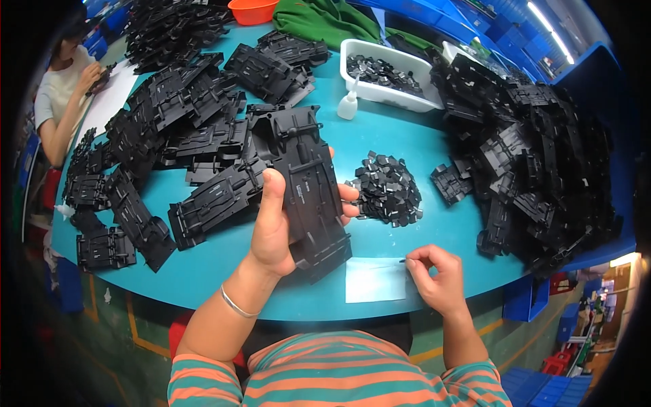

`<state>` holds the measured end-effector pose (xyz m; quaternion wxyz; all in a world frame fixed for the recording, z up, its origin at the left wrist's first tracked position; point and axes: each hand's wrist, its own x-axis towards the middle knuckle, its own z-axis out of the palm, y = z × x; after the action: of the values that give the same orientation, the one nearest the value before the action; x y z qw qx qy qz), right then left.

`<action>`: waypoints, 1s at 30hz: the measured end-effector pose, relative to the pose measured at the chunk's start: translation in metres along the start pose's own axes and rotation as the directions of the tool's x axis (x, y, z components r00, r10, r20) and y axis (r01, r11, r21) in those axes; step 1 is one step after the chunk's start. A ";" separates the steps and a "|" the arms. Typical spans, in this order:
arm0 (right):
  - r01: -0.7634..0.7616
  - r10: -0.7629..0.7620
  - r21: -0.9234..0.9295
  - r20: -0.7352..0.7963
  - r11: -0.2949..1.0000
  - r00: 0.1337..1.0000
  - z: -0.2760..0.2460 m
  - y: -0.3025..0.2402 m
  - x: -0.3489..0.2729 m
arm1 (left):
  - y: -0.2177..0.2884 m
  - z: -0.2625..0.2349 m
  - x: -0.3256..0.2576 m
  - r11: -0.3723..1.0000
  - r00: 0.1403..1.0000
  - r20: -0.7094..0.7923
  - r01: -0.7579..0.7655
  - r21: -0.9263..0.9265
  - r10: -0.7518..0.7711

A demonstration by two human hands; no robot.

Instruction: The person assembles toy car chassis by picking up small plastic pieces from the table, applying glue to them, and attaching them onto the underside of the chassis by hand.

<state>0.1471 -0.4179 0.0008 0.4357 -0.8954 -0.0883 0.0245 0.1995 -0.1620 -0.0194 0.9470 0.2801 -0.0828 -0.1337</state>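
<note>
My left hand (271,234) is wrapped round a long black moulded plastic tray-like part (308,190), lifted off the table and tilted. The thumb lies along its left edge and fingertips show past its right edge. At the table's front edge my right hand (437,278) is closed in a pinch. A tiny dark piece (402,261) shows at its fingertips, too small to name, above a white sheet of paper (373,281). Just beyond the raised part lies a heap of small black flat pieces (390,190).
Black moulded parts (196,136) are piled on the left, with another high pile (536,156) on the right. A white bin (400,100) of small black pieces stands at the back beside a white squeeze bottle (348,105). A co-worker (64,95) sits at the far left.
</note>
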 end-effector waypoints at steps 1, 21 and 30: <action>0.010 -0.008 0.090 -0.023 0.996 1.000 0.000 -0.003 -0.001 | 0.000 0.001 0.000 1.000 1.000 0.016 0.004 -0.029 -0.003; 0.617 -0.666 -0.259 -0.196 0.743 0.719 0.053 -0.032 0.020 | 0.000 0.005 -0.002 0.998 0.998 0.061 0.018 -0.068 -0.013; 0.637 -0.689 -0.275 -0.172 0.720 0.704 0.055 -0.030 0.022 | 0.001 0.006 -0.002 1.000 0.997 0.071 0.010 0.029 -0.012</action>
<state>0.1577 -0.3533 -0.0092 0.3328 -0.8359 -0.3493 -0.2617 0.1966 -0.1640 -0.0137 0.9386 0.2890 -0.1165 -0.1478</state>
